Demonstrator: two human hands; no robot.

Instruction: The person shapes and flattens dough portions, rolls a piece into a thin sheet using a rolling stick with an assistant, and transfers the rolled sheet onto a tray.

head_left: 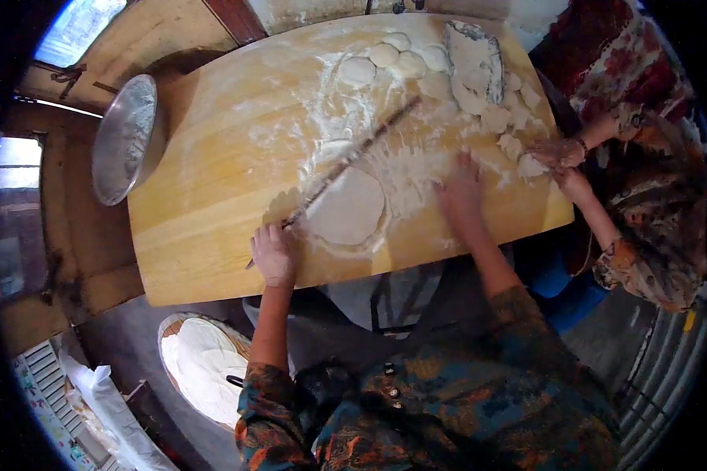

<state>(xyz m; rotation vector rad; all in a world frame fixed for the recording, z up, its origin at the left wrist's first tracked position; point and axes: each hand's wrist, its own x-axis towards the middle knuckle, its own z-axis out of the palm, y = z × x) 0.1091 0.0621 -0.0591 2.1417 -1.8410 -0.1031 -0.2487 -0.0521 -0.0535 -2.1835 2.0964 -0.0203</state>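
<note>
My left hand (275, 255) is closed round the lower end of a long thin rolling pin (357, 157). The pin slants up to the right, across the upper left edge of a flat round of dough (349, 210). Part of that edge is hidden under it. My right hand (461, 200) is off the pin, to the right of the dough round, with its fingers apart over the floured wooden board (212, 180). Nothing shows in it. A smaller pale patch of dough or flour (336, 149) lies just beyond the pin.
Several dough discs (357, 71) lie at the board's far side, beside a floury tray-like piece (477, 67) and dough lumps (495, 119). At right, another person's hands (562, 157) work a dough piece. A metal bowl (126, 141) stands left; stacked flat dough (204, 365) lies below.
</note>
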